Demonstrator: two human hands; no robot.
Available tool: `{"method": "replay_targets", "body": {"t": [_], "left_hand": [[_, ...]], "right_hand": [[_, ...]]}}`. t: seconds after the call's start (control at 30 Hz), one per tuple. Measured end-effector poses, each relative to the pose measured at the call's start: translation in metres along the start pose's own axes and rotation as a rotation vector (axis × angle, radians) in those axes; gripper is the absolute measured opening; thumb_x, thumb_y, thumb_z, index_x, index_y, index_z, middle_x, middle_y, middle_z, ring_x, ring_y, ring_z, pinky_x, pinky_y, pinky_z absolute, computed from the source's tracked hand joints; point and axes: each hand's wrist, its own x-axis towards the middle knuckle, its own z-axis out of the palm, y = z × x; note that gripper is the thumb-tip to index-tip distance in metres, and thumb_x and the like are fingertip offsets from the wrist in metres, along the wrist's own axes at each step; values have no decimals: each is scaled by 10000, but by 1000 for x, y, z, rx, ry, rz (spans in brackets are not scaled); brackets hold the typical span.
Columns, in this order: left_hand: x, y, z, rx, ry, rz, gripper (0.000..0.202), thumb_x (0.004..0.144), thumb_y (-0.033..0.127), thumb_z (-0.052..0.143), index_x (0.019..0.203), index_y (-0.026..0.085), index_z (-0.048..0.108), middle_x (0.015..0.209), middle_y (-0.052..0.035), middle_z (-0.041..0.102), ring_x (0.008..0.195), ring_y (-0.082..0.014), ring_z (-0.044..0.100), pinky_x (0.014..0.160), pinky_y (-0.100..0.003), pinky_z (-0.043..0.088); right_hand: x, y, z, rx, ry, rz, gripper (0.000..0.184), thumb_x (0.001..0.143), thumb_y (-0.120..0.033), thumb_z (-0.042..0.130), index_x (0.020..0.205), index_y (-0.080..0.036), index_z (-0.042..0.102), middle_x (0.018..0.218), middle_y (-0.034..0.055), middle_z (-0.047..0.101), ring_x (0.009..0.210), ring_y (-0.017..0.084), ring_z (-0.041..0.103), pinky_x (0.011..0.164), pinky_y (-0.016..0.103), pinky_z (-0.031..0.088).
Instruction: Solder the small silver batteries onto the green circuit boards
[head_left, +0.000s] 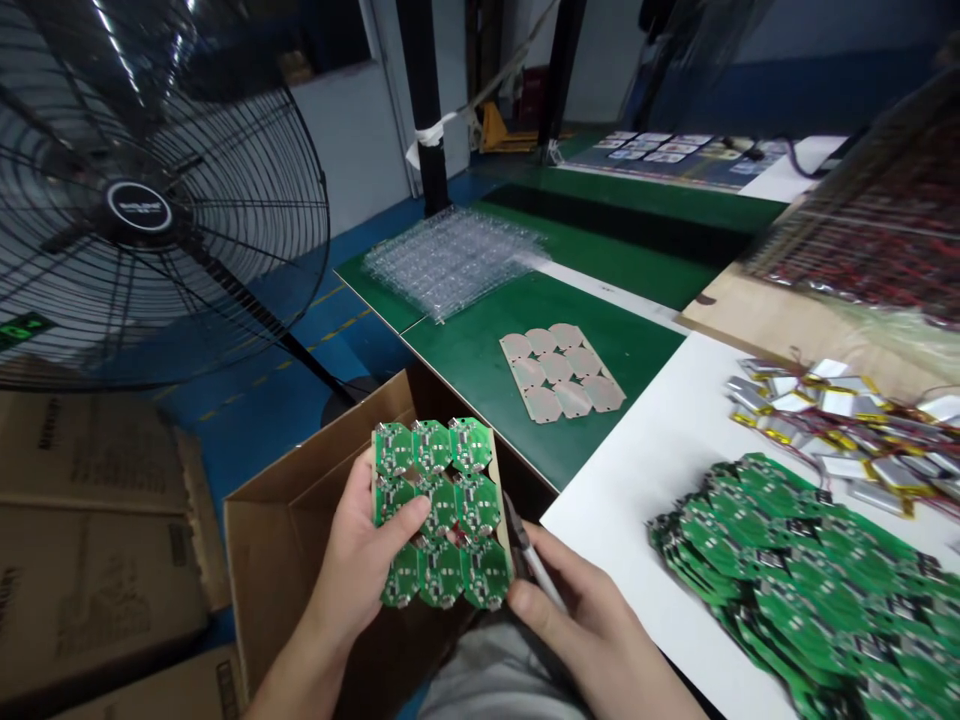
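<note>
At lower centre, our left grip (365, 560) clasps a green circuit panel (450, 512); our right grip (581, 605) is wrapped around a tool (543, 572).

Green circuit-board panel (457, 508): nine units in three rows, component side facing the camera, pale strip along its right edge; held tilted, lower centre of frame. Hand tool (538, 570): dark and grey, type unclear, slanting beside that edge.
</note>
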Motion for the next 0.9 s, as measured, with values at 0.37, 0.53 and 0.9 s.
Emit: {"method": "replay_targets", "body": {"t": [0.37,0.53,0.9], "left_hand": [[-3,-10,2,-141,-83,-74,597,814,286,802,1344,271,527,1190,-71,727,1075,-278,705,933,-386,568],[-6,-16,-3,-53,-80,-7,575,809,278,809,1322,257,548,1193,-67,727,1072,-266,704,949,-377,558],[-12,-19,0,-22,-4,48,597,775,288,830,1301,226,555,1156,-84,738,996,-259,727,869,-349,580]], "right_hand": [[0,14,-11,94,-135,88,582,729,-699,744,1048,-213,728,620,-40,553,571,123,474,588,252,404],[6,4,-11,1,-82,-27,512,819,-576,733,1223,-268,668,1040,25,731,963,229,650,923,326,481],[7,-4,-9,-68,-11,-40,539,850,-588,694,1267,-250,646,1186,40,736,1070,239,659,946,307,489]]}}
